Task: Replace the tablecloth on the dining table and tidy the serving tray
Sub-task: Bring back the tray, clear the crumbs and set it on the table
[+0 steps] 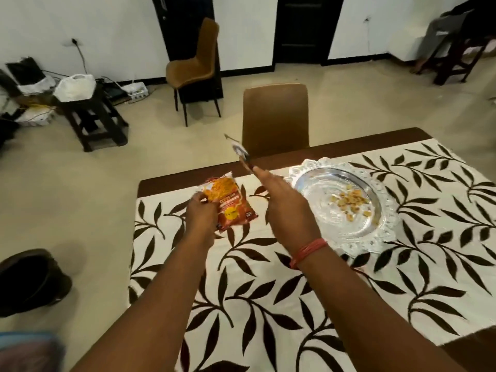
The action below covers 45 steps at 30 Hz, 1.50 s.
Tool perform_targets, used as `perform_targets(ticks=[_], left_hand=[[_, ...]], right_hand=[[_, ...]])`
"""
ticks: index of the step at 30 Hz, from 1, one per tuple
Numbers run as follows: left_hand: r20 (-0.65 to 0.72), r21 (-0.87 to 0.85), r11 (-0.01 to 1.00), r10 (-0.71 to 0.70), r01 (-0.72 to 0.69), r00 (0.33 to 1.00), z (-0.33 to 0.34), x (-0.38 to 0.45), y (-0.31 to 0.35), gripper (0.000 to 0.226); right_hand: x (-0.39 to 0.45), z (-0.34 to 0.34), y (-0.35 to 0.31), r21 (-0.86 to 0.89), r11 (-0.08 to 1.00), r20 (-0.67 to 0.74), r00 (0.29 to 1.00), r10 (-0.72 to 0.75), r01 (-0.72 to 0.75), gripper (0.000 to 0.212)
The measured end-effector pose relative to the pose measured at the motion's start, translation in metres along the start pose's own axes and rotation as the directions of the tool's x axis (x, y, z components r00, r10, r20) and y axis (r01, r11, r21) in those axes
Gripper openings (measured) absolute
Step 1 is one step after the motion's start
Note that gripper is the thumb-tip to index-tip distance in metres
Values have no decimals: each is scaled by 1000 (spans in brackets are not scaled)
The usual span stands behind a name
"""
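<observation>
A white tablecloth [268,277] with dark brown leaf prints covers the dining table. A round silver serving tray [386,226] with a lacy rim sits on it at the right, with several yellow snack pieces [346,202] scattered inside. My left hand [201,213] grips an orange-red snack packet [230,202] above the cloth's far left corner. My right hand [284,208] is raised left of the tray and pinches a thin torn strip of packet wrapper [239,151] that sticks up and away, blurred.
A brown chair [276,116] is pushed in at the table's far side. Another brown chair [196,65] stands by the back wall. A dark stool [91,116] with white bags stands at far left. A dark round object [29,280] lies on the floor at left.
</observation>
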<state>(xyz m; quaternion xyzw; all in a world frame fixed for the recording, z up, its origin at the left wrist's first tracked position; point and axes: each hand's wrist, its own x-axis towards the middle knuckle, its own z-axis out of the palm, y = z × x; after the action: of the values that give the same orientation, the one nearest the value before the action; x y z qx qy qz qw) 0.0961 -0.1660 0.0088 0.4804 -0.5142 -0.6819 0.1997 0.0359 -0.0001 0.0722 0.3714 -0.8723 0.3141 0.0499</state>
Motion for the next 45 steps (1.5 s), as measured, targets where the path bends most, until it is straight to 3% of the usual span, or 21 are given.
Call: perform_targets(ticks=[4,8,11,17,22,27,32,36,40,43,45], left_hand=[[-129,-84,995,-69,58,989,-85,6,-36,35],[-179,-72,988,-150,139,972,-139,9,-86,34],[-220,-45,978,-209,204,953,-156,9,-117,29],[-185,-30,969,-248,246,951,-143,12,-146,37],[-159,41,975,-211,220,965,-123,21,-143,32],[-123,202,955,-196,218,973,-108,26,-140,34],[-144,557,826,3,79,990,-98,26,-141,29],[-187,670,740,96,56,978,-96,26,-139,28],[-270,773,632,248,56,930,-90,17,-127,41],[-81,799,566,436,-203,896,-53,1,-105,37],[104,795,446,566,-410,818,-14,-8,-90,31]], right_hand=[[-30,84,-22,-174,977,210,974,-88,126,77],[-80,170,-6,-300,939,510,860,11,165,74],[-128,212,3,-353,918,617,783,82,182,70],[-144,231,-2,-381,915,603,786,138,131,63],[-142,228,-4,-296,952,550,802,232,-73,67],[-140,215,12,-104,968,572,783,245,-227,76],[-138,205,27,60,948,608,765,214,-313,73],[-129,174,37,175,921,500,837,222,-349,59],[-114,109,58,361,902,244,958,153,-236,41],[-98,40,86,391,905,-13,982,187,-167,29],[-78,-1,113,349,929,-157,970,188,-123,24]])
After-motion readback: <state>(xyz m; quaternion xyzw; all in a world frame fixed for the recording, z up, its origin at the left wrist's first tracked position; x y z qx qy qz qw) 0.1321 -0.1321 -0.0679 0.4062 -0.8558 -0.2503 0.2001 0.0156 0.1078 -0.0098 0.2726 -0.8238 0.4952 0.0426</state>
